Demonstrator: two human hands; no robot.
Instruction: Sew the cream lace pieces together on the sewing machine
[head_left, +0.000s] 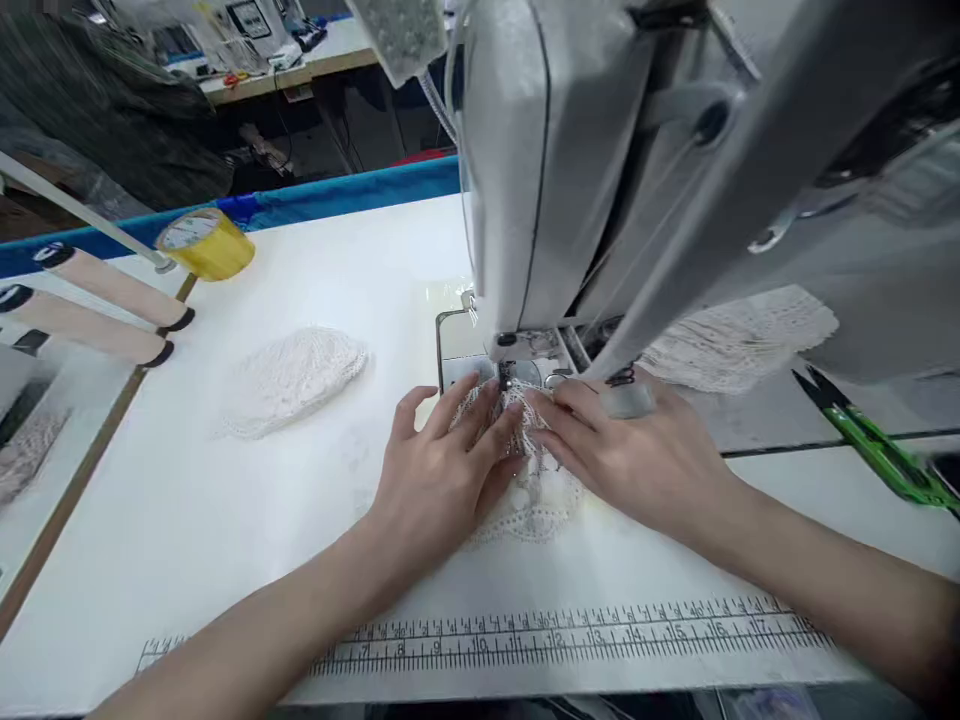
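Note:
A piece of white lace fabric (pixel 534 505) lies under the needle area of a sewing machine (pixel 555 180), bunched between my hands. My left hand (pixel 442 465) rests on its left side, fingers spread and fingertips pressing down close to the presser foot (pixel 505 374). On the lace's right side, my right hand (pixel 637 450) has its thumb and fingers closed on the edge, partly behind a metal part of the machine. The scalloped lower border of the lace spreads on the white table (pixel 300 560) toward me. Some of the fabric is hidden beneath my fingers.
Another lace piece (pixel 296 380) lies at left, and a stack of lace (pixel 739 340) sits behind the machine arm. Green-handled thread snips (pixel 877 440) lie at right. Yellow tape (pixel 206 245) and two thread spools (pixel 112 285) stand far left. A printed ruler (pixel 555 640) runs along the front edge.

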